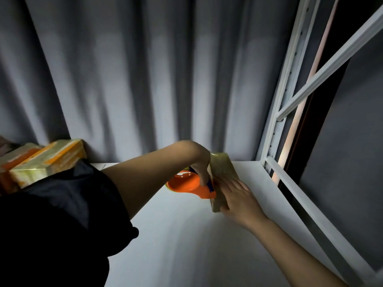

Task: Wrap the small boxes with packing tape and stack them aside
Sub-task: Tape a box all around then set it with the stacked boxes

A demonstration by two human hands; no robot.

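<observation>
Head view, left hand curled round orange tape gun against box on white table, right hand flat on box, fingers straight, taped boxes stacked far left

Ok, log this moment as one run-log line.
step: taping | left hand: grips orange plastic tape dispenser against box | right hand: flat on small tape-wrapped box | wrapped orange boxes: stacked far left
</observation>
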